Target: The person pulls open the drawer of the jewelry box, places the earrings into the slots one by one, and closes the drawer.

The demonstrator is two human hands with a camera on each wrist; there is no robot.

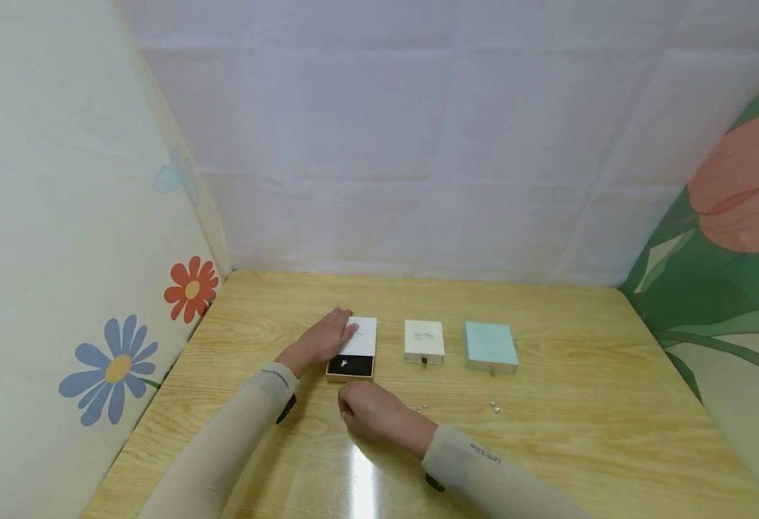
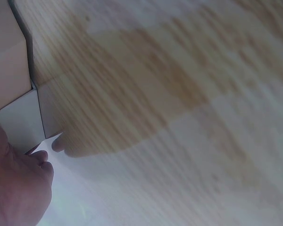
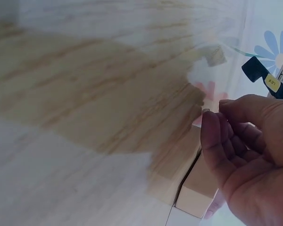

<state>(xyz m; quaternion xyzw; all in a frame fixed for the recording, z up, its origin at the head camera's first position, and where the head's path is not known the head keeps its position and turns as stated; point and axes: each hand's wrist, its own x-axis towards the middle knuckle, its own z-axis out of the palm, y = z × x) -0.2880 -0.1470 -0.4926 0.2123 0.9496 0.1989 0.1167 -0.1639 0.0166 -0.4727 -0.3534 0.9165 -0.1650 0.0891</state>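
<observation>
A white drawer-style box (image 1: pixel 363 333) lies left of the table's middle, its tan drawer (image 1: pixel 350 378) slid out toward me. On the drawer's black lining sits a small silver piece of jewelry (image 1: pixel 344 363). My left hand (image 1: pixel 324 337) holds the white sleeve from its left side, thumb on the lid; the left wrist view has the hand (image 2: pixel 23 188) beside the white sleeve (image 2: pixel 23 120). At the drawer's front end my right hand (image 1: pixel 374 409) is curled. Thumb and forefinger of this hand (image 3: pixel 254 160) pinch there in the right wrist view, the gripped spot mostly hidden.
To the right stand a cream box (image 1: pixel 424 339) with a dark pull tab and a pale turquoise box (image 1: pixel 490 344). Small shiny pieces (image 1: pixel 495 407) lie before the turquoise box, others (image 1: pixel 423 409) beside my right wrist. A white cloth (image 1: pixel 418 144) hangs behind the wooden table (image 1: pixel 574 404).
</observation>
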